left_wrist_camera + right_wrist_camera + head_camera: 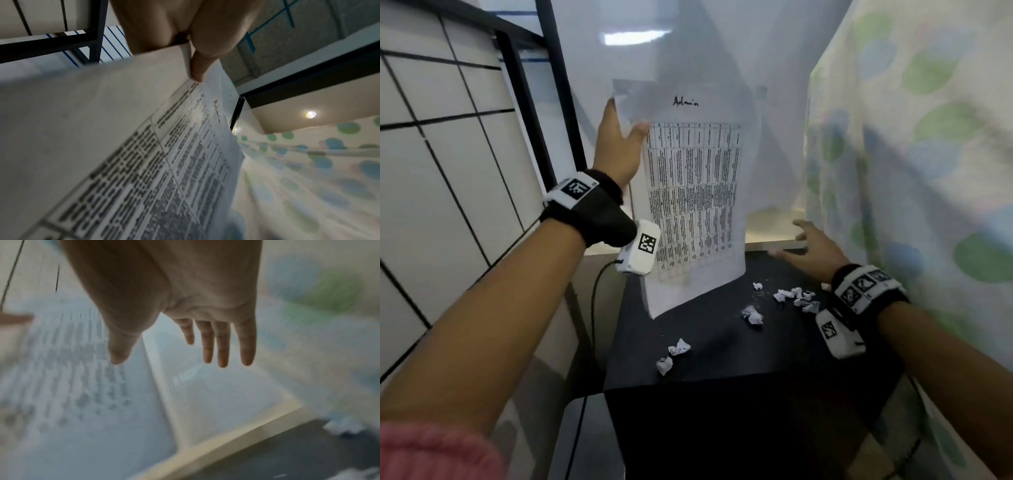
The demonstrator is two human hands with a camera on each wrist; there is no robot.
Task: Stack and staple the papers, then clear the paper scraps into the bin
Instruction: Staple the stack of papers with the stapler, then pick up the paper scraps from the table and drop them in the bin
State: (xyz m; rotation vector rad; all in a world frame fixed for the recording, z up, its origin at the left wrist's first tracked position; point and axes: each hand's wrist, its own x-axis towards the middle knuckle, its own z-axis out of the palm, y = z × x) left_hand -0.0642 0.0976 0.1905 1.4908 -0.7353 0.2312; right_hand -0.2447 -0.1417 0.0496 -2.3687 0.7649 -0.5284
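The left hand is holding the papers up in the air above the back of the black worktop, gripping them near their top left edge; in the left wrist view the thumb is lying across the printed front while the fingers are sitting behind the sheets, so the hand is clamped on the papers. The sheets are hanging roughly upright, their lower corner just above the worktop, with a printed table and the handwritten word "Admin" facing the camera. The right hand is hovering over the far right part of the worktop, close to the patterned curtain, and it is holding nothing; in the right wrist view its fingers are stretched out straight and slightly apart. Crumpled paper scraps are lying loose on the worktop: a cluster just beside the right wrist, one ball nearer the middle, and two more toward the front left edge. A dark metal frame is standing behind the left hand against a tiled wall. The right wrist view is blurred.
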